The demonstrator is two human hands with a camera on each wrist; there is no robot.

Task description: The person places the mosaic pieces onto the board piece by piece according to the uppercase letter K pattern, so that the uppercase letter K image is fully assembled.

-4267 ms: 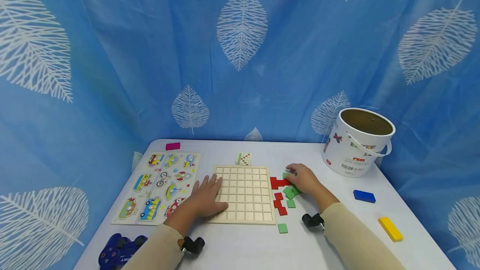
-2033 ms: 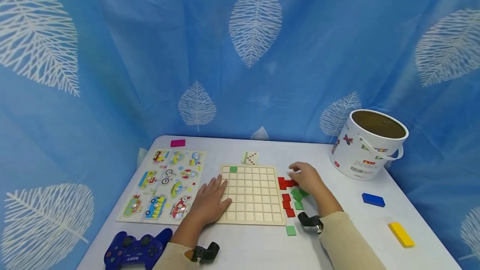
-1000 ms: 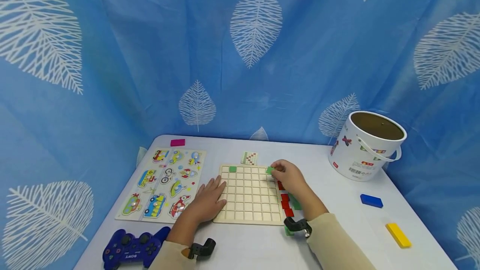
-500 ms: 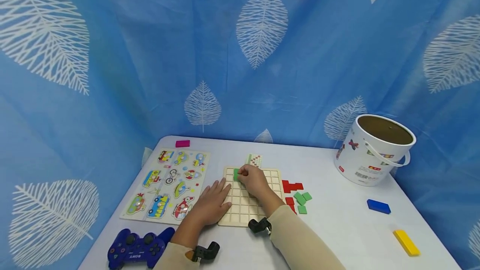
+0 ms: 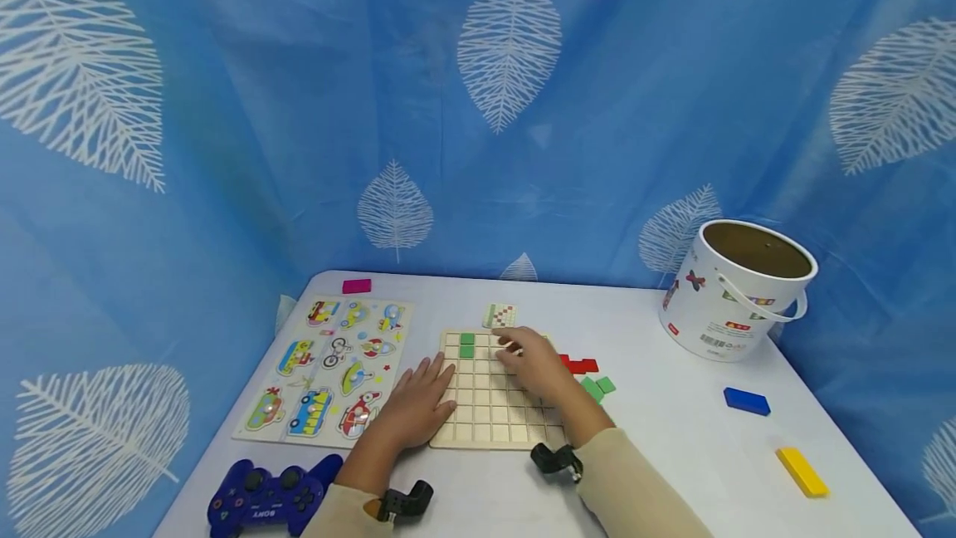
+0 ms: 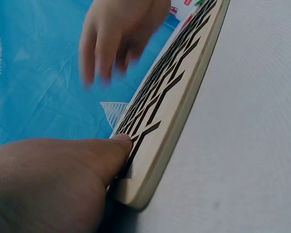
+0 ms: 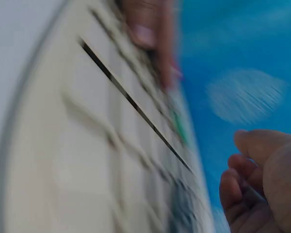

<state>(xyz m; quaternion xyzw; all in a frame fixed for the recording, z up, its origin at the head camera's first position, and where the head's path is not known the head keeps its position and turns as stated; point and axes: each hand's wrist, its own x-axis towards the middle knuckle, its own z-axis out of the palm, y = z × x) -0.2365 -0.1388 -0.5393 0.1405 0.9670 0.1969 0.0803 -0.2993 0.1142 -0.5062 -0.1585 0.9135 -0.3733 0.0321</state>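
The pale gridded board (image 5: 484, 413), two green tiles (image 5: 466, 351) in adjoining cells, lay on the table (image 5: 478, 492); the left hand (image 5: 415, 407) rested straight-fingered on the board's edge, the right hand (image 5: 534, 365) hovered empty, fingers apart.

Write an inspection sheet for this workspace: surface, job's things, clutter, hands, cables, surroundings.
Surface: white tabletop.
Job's things: grid board holding two green tiles; red tiles and loose green tiles right of it; pattern card behind.
Clutter: puzzle board, controller, bucket, blue block, yellow block, pink block.
Hands: left hand on the grid board's left edge; right hand above the board, no tile seen in it.
Cables: nothing seen.
Surroundings: blue curtain with white leaf prints.
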